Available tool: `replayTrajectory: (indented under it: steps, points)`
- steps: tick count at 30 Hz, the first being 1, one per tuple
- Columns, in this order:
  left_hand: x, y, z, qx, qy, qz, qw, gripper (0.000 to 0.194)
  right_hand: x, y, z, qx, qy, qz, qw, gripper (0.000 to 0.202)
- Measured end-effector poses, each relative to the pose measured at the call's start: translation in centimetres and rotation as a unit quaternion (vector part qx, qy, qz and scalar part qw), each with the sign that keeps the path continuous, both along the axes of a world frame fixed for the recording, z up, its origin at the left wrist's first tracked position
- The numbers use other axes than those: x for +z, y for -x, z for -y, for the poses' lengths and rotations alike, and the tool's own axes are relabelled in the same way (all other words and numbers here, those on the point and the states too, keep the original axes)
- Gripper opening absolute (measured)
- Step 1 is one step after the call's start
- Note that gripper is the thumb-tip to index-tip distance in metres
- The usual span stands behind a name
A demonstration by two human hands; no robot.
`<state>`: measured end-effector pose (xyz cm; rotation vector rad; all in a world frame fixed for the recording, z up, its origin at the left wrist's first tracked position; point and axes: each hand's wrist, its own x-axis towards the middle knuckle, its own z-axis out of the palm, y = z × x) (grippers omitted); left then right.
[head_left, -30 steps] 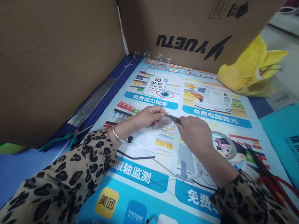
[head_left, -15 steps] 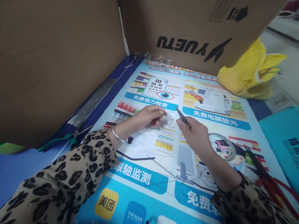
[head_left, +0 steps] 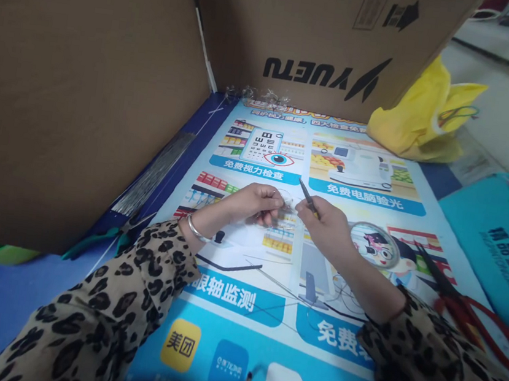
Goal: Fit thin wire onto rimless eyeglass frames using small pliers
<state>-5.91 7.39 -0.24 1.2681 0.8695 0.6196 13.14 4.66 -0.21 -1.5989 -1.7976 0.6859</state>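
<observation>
My left hand (head_left: 259, 203) is closed in a pinch on a coil of thin wire (head_left: 287, 202), whose fine loops show between the two hands. My right hand (head_left: 325, 221) is closed around slim needle-nose pliers (head_left: 307, 196), their dark pointed jaws aimed up and to the left. The right fingertips are close to the wire; I cannot tell whether they grip it too. Below the hands, loose strands of wire (head_left: 271, 284) lie across the printed poster (head_left: 235, 349).
Cardboard walls (head_left: 88, 71) stand left and behind. A bundle of straight wires (head_left: 153, 172) and a green-handled tool (head_left: 95, 242) lie at left. Bent wire pieces (head_left: 266, 96) sit at the back. Right: a yellow bag (head_left: 418, 121), red-handled scissors (head_left: 467, 309), a turquoise box (head_left: 491, 226).
My right hand and the pliers have moved slightly left, bringing the right fingertips nearer the wire and my left hand. The view has shifted slightly.
</observation>
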Motion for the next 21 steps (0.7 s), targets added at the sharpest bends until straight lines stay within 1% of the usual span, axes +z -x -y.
replayTrajectory:
  steps: [4, 7, 10, 16, 21]
  points:
    - [0.0, -0.1, 0.1, 0.0, -0.022, -0.018, 1.0, 0.016, -0.1, 0.0, 0.0, 0.011, -0.003, 0.002, 1.0, 0.021]
    - [0.2, -0.3, 0.4, -0.004, -0.043, -0.041, 0.998, 0.02, 0.0, 0.1, 0.0, 0.019, -0.008, 0.009, 1.0, 0.023]
    - [0.6, -0.6, 0.7, -0.004, -0.05, -0.052, 0.997, 0.02, 0.3, 0.3, 0.2, 0.029, -0.009, 0.022, 0.999, 0.023]
    - [0.6, -1.0, 1.0, 0.02, -0.065, -0.076, 0.995, 0.014, 0.2, 0.4, 0.2, 0.065, -0.035, 0.062, 0.995, 0.021]
    - [0.5, -1.3, 1.1, 0.038, -0.064, -0.076, 0.994, 0.014, -0.1, 0.5, 0.1, 0.072, -0.041, 0.082, 0.993, 0.022]
